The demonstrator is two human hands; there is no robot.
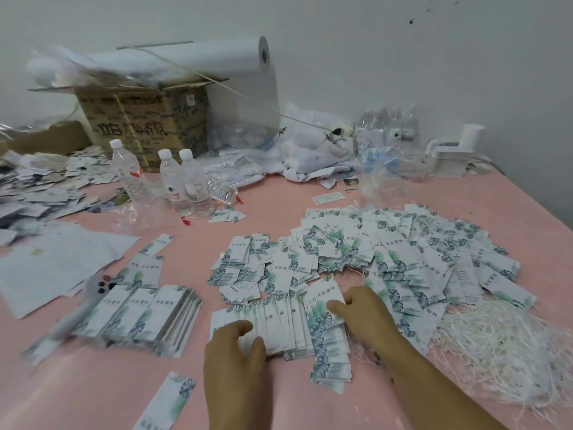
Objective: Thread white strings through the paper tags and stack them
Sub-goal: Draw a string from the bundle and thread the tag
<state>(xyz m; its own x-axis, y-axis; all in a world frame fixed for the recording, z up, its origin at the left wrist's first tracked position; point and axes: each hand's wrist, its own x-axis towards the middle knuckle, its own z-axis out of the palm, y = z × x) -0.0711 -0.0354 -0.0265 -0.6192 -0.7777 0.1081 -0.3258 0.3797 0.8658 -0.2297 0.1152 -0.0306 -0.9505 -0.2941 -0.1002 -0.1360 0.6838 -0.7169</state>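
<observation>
Tags (403, 259), white with green leaf print, lie in a loose heap too overlapped to count, spread over the right half of the pink table (108, 383). Nearer, a fanned row (288, 324) of them sits under both hands. The left hand (235, 352) rests palm down on the row's left end, fingers curled loosely; whether it grips a tag cannot be told. The right hand (362, 311) lies on the row's right end, thumb and fingers bent over a tag's edge, the pinch itself hidden. White strings (496, 346) form a tangle at the right, just beside the heap. A second, neater stack (145, 318) lies left, blurred, with a smeared tool (90, 293) across it. One single tag (167, 401) is cut off by the bottom edge. Three upright bottles (183, 181) stand before a box (148, 122); a fourth lies beside them.
</observation>
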